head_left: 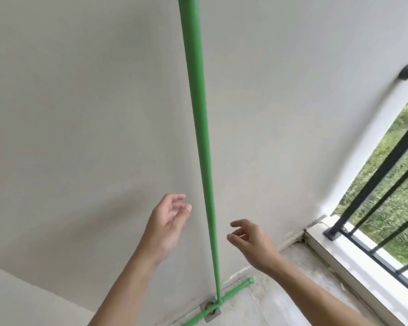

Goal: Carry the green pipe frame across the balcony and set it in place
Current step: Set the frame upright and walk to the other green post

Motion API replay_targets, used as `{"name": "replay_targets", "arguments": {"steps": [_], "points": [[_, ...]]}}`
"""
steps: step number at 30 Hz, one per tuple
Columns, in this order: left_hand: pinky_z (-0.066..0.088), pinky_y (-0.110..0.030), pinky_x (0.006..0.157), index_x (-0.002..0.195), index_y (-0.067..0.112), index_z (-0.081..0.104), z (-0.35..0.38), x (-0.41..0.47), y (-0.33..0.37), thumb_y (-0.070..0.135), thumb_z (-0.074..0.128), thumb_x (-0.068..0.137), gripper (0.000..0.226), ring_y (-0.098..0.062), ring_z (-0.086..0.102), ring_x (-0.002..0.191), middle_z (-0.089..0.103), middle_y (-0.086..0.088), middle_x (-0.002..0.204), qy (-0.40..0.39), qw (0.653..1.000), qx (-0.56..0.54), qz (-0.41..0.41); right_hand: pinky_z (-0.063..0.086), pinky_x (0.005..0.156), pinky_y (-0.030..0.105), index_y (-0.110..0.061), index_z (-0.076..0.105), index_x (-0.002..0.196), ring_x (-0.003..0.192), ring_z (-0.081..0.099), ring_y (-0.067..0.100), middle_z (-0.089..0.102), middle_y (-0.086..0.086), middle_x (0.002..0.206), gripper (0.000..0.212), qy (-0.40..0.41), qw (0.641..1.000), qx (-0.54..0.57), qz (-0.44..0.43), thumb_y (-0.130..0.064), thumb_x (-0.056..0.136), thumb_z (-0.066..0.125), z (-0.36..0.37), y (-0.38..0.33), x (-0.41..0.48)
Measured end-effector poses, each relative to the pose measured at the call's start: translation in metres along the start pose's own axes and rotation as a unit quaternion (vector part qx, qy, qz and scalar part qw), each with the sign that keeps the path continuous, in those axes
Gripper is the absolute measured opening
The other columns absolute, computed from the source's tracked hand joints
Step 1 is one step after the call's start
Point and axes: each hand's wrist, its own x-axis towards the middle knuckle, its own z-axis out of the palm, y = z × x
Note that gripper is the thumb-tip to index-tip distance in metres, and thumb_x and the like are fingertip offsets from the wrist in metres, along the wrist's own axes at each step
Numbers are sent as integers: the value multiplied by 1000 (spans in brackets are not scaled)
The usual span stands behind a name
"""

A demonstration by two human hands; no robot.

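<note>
- Pale plastered wall and a rough concrete balcony floor framed the scene; a black railing ran along the right edge, grass beyond it.
- Left hand and right hand hung spread and empty on either side of the upright, touching nothing.
- Green pipe frame stood upright against the wall, its crossbar on the floor at the wall's foot, over a grey floor drain.
- Carrying looked finished and the frame apparently placed; perhaps only a steadiness check remained.
</note>
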Motion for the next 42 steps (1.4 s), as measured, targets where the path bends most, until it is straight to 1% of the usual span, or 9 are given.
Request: {"name": "replay_targets", "arguments": {"steps": [4, 7, 11, 15, 23, 28, 31, 37, 42], "points": [[47, -16, 87, 120, 29, 49, 8, 63, 26, 39, 51, 91, 30, -9, 63, 103, 63, -1, 111, -56, 995, 35, 75, 52, 85, 28, -22, 53, 133, 100, 68, 15, 66, 0, 119, 49, 31, 999, -43, 8, -32, 87, 66, 19, -23, 44], [51, -33, 87, 104, 28, 53, 22, 88, 42, 43, 40, 92, 23, -19, 65, 97, 67, -9, 99, -85, 986, 30, 141, 48, 91, 31, -21, 52, 133, 110, 63, 20, 62, 1, 126, 52, 5, 997, -75, 18, -35, 85, 65, 32, -31, 70], [48, -33, 76, 94, 20, 49, 47, 109, 51, 40, 37, 93, 24, -29, 62, 81, 68, -2, 78, -82, 981, 14, 178, 52, 80, 41, -11, 59, 102, 92, 66, 31, 71, 10, 97, 34, 0, 998, -53, 42, -41, 85, 60, 40, -29, 95], [47, -28, 73, 95, 11, 48, 78, 127, 64, 36, 38, 93, 27, -27, 59, 78, 67, -10, 77, -111, 974, 8, 195, 49, 68, 44, -19, 49, 77, 66, 53, 22, 57, 2, 72, 31, 20, 999, -5, 27, -48, 83, 59, 12, -11, 109], [51, -32, 79, 93, 13, 50, 191, 178, 99, 38, 42, 93, 26, -25, 65, 84, 68, -13, 81, -177, 966, 7, 190, 41, 61, 36, -22, 49, 77, 65, 52, 21, 56, -1, 71, 22, 61, 997, -4, 53, -42, 81, 56, -99, 49, 153], [53, -39, 79, 89, 18, 48, 275, 216, 131, 37, 44, 94, 20, -27, 68, 82, 65, -4, 75, -202, 959, 8, 200, 46, 66, 37, -18, 59, 87, 72, 58, 21, 62, -1, 78, 24, 85, 994, -9, 71, -40, 80, 60, -178, 83, 185], [54, -45, 82, 87, 21, 48, 319, 231, 140, 38, 45, 92, 18, -29, 68, 84, 64, -3, 74, -213, 957, 5, 199, 52, 73, 42, -21, 58, 82, 72, 58, 20, 60, -4, 74, 16, 89, 993, -2, 81, -37, 79, 63, -219, 107, 199], [52, -47, 86, 86, 25, 50, 390, 259, 164, 40, 46, 91, 16, -28, 67, 92, 69, -7, 88, -267, 942, 32, 199, 48, 74, 37, -20, 61, 82, 75, 58, 19, 58, -5, 73, 10, 134, 984, 19, 115, -27, 82, 68, -288, 138, 214], [51, -45, 85, 100, 7, 53, 443, 270, 181, 34, 46, 95, 28, -30, 65, 92, 69, -14, 95, -310, 924, 50, 218, 49, 73, 36, -21, 60, 75, 73, 58, 19, 59, -5, 71, 13, 182, 970, 27, 162, -29, 81, 69, -331, 162, 213]]}}
